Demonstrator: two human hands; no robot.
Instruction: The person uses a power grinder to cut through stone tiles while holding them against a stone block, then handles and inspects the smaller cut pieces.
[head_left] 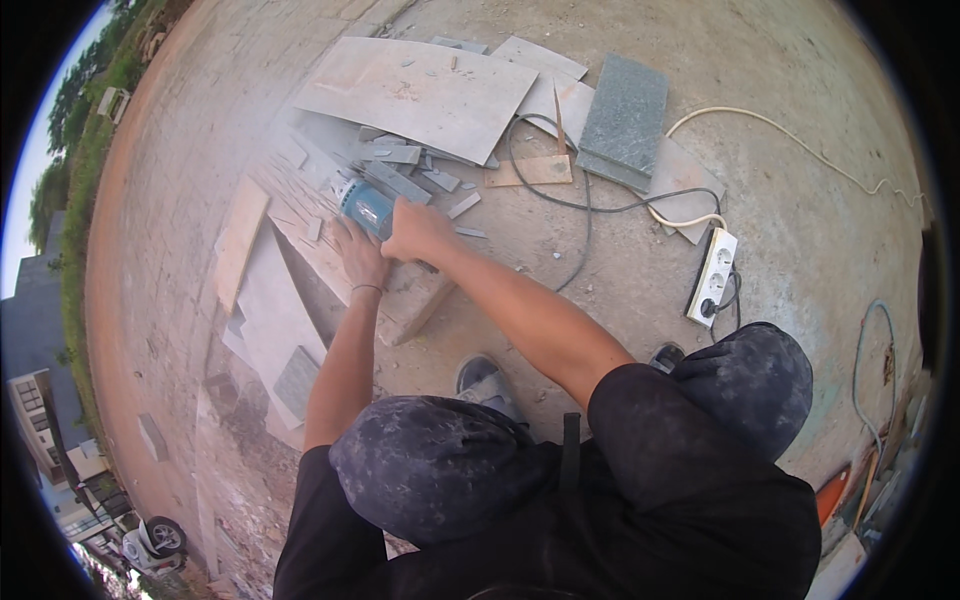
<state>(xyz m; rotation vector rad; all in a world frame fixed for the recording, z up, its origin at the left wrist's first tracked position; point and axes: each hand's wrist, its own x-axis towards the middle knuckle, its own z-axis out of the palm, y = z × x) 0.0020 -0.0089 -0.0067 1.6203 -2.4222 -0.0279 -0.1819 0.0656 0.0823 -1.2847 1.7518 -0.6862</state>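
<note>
My right hand [418,232] is wrapped round the body of a blue angle grinder [368,207] with a silver head. Its disc is hidden in pale dust [318,138] that sprays away to the far left. Beside the tool, my left hand [361,256] lies flat with its fingers stretched forward, on or just over a pale, dusty block [415,308] on the ground. Whether it also touches the grinder, I cannot tell. Several grey stone offcuts [398,180] are heaped just beyond the tool.
Large pale slabs [415,90] lie beyond the offcuts, with dark grey stone tiles [625,115] to their right. More slabs [275,285] lean at the left. A dark cable [640,208] loops over the ground near a white power strip [712,275]. My shoe [485,380] is close behind the block.
</note>
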